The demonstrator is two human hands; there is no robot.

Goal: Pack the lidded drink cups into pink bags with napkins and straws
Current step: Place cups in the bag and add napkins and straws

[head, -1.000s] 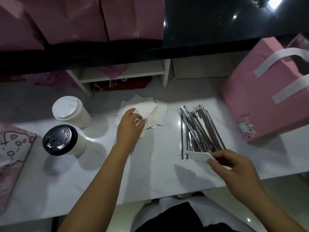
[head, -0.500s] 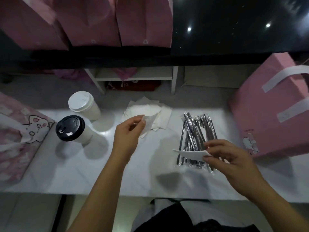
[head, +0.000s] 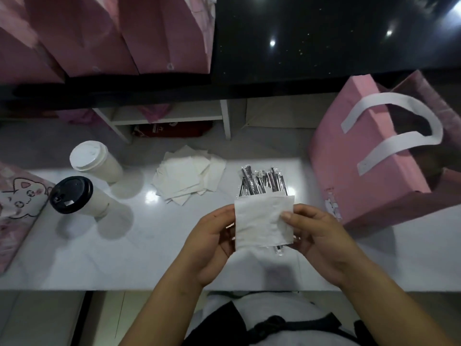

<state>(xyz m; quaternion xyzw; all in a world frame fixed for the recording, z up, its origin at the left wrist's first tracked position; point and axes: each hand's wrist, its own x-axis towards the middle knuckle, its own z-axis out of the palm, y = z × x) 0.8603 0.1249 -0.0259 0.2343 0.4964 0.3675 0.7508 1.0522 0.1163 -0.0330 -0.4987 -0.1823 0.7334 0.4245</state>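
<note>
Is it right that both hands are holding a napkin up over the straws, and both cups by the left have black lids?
Not quite. Only the nearer cup has a black lid; the farther cup has a white one, as the head view shows. The rest holds: the left hand and right hand hold a napkin over the straws.

The held napkin (head: pixel 263 222) hides the middle of the wrapped straws (head: pixel 262 183), and the cat-print bag (head: pixel 17 203) is cut off at the counter's left edge.
</note>
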